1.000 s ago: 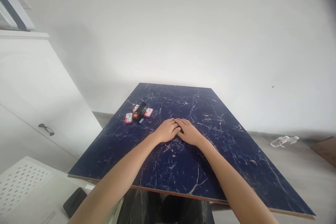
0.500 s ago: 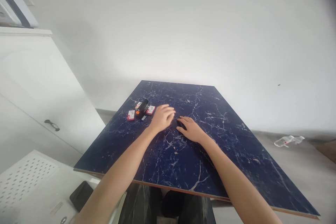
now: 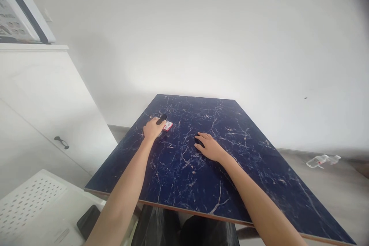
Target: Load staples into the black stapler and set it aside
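Observation:
My left hand [image 3: 151, 128] is at the left side of the blue marbled table [image 3: 184, 177], with its fingers closed round a black stapler [image 3: 162, 119]. Only the stapler's far end shows; the hand covers the rest. A small red-and-white box [image 3: 167, 125] lies against the stapler, just right of my thumb. Other small items around the stapler are mostly hidden by the hand. Near the middle of the table, my right hand [image 3: 211, 147] rests palm down with its fingers spread and nothing visible in it.
A white cabinet [image 3: 34, 96] with a dark handle stands on the left, a boxy item [image 3: 23, 15] on top. Below it are a white perforated surface [image 3: 31, 200] and a dark flat object [image 3: 88, 221]. A clear plastic bottle [image 3: 317, 160] lies on the floor at right.
My left hand has moved left from the table's middle and closed on the stapler. My right hand has stayed in place on the table. The view has shifted slightly.

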`<state>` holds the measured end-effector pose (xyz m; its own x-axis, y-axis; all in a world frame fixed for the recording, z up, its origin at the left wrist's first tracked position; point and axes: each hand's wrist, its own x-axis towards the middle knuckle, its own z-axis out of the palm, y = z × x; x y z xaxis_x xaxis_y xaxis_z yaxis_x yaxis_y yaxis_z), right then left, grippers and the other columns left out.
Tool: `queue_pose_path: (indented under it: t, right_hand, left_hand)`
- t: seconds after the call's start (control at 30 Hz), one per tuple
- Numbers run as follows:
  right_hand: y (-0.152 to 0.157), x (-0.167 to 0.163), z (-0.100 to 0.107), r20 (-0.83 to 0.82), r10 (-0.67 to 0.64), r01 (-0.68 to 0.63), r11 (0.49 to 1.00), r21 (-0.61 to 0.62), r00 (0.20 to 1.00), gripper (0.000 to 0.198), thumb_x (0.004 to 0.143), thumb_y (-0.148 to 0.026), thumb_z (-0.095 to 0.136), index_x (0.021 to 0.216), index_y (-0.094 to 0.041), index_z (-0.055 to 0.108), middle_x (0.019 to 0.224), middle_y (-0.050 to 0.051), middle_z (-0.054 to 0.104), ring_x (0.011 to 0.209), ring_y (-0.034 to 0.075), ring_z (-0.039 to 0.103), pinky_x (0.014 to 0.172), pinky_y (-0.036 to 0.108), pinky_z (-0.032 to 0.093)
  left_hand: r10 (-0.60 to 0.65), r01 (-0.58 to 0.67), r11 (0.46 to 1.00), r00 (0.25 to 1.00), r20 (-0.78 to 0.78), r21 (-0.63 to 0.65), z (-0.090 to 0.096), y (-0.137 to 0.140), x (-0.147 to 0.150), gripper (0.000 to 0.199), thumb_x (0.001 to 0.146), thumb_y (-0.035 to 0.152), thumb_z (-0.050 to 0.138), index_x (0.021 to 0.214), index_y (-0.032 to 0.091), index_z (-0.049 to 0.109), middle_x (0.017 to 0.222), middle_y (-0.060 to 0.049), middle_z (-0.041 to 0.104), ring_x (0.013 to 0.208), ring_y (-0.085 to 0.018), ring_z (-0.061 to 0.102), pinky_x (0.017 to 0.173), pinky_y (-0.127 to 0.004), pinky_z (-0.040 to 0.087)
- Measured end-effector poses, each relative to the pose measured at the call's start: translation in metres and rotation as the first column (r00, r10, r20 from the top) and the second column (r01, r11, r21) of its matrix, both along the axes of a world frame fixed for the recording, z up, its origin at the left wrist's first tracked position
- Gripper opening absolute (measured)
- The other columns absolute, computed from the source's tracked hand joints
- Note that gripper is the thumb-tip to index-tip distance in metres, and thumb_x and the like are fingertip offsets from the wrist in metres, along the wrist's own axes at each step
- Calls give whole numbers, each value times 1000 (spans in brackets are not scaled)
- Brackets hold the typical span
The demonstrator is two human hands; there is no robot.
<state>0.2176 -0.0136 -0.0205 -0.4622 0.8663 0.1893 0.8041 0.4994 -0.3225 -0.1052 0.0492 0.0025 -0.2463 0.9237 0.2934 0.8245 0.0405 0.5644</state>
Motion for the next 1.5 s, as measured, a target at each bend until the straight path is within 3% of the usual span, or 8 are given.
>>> queue_pose_path:
  t: [0.13,0.37,0.57,0.73,1.0,1.23,1.37,1.5]
  right_hand:
    - [0,0,1,-4,3,-3,1000,2,1000,54,101,-49,45,141,-17,60,154,16,48,146,35,40,120,55,34]
    - [1,0,-3,-70,1,2,999,40,998,50,100,-47,50,138,-18,62,148,14,55,140,35,46,117,54,37]
    - [-1,-9,4,-410,-84,165,972,167,908,31,98,-32,50,121,-24,69,119,8,71,100,24,69,93,40,55]
    - [1,-9,4,-517,-62,108,992,60,854,36,90,-23,56,124,-25,67,119,7,72,97,22,70,88,36,57]
    - [4,-2,-1,-571,-19,-82,985,-150,821,28,86,-24,61,112,-24,71,104,1,77,93,19,72,90,33,55]
    - [4,6,7,-508,-59,-31,985,-167,859,18,83,-31,67,98,-23,74,94,1,77,83,19,70,81,31,54]
    - [7,31,14,-433,-128,48,980,-191,892,18,83,-31,67,98,-24,75,93,2,77,82,19,71,78,31,53]
    - [10,46,14,-415,-154,72,976,-206,897,24,82,-26,66,105,-24,74,98,2,77,84,19,71,80,31,53]
  left_hand:
    - [-142,142,990,990,-8,-7,2,1,-2,34,87,50,63,109,27,74,119,-9,75,108,-35,70,86,-39,52]
    - [-349,349,937,937,28,1,-1,-7,15,49,92,53,59,128,23,71,142,-8,63,126,-32,62,101,-38,50]
    - [-610,610,792,783,118,45,-2,-24,51,42,94,47,58,128,26,72,137,-3,67,128,-29,61,112,-39,44]
    - [-728,728,679,652,213,93,0,-39,77,46,98,46,52,137,25,65,134,-5,68,119,-27,66,104,-38,50]
    - [-642,642,767,767,2,10,1,-35,70,59,108,44,19,128,23,70,138,-6,65,132,-28,53,114,-46,37]
    - [-622,622,783,782,-30,-12,-6,-31,68,60,108,44,16,126,24,71,137,-5,65,131,-27,51,111,-44,38]
    - [-628,630,776,775,-74,10,18,-34,58,53,104,48,31,102,20,75,108,-10,73,101,-26,64,86,-37,48]
    - [-681,675,727,732,-17,-125,57,-53,43,52,97,55,47,62,19,63,59,-2,56,49,-14,45,53,-29,31]
